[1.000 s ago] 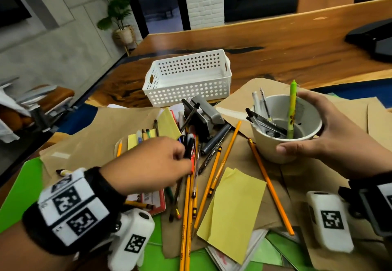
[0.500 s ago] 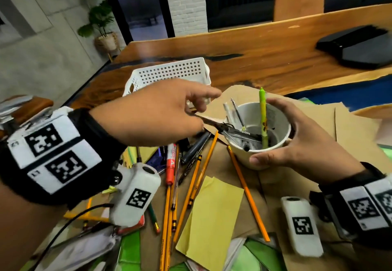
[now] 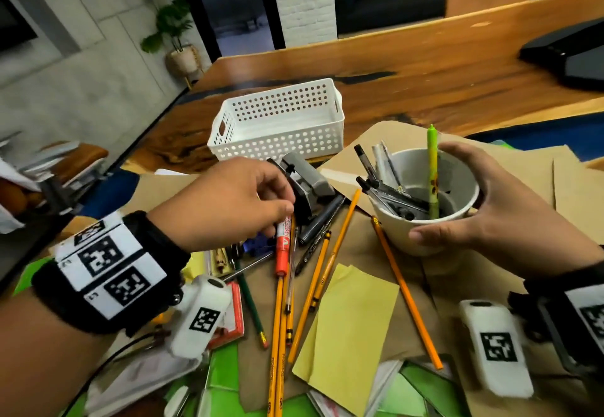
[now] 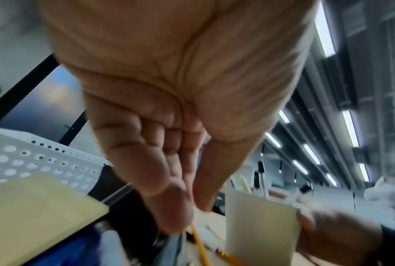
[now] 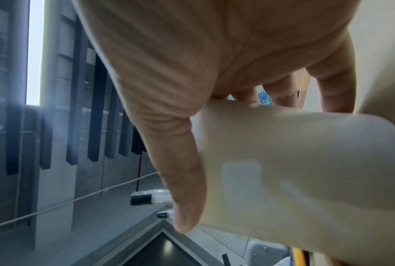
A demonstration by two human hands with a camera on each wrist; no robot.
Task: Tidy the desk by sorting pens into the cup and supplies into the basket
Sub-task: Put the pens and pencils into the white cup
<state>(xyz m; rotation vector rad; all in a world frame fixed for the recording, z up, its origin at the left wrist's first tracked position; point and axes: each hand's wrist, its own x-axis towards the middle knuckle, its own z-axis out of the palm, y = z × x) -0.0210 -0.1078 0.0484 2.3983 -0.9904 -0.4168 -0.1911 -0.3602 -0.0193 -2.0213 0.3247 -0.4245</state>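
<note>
My right hand [image 3: 451, 194] grips the white cup [image 3: 434, 237] from its right side, thumb on the near wall, holding it slightly off the brown paper. The right wrist view shows the same hold on the cup [image 5: 305, 171]. A green pen [image 3: 433, 161] and several dark pens stand inside it. My left hand [image 3: 282, 201] hovers low over the pile of pens and pencils, thumb tip at the top end of a red marker [image 3: 282, 246]. In the left wrist view its fingers [image 4: 169, 207] point down, fairly straight, with nothing between them. The white perforated basket [image 3: 277, 142] stands empty behind.
A grey stapler-like tool [image 3: 307, 178] lies just beyond my left hand. Yellow pencils [image 3: 405, 286] and a black marker [image 3: 322, 217] are strewn over brown paper. Yellow sheets [image 3: 349, 328] and green paper lie near the front edge. A black device [image 3: 568, 54] sits far right.
The left hand picked a dark pen from the pile, carried it to the cup and left it there, then came back down to the pile by the red marker. The right hand kept holding the cup.
</note>
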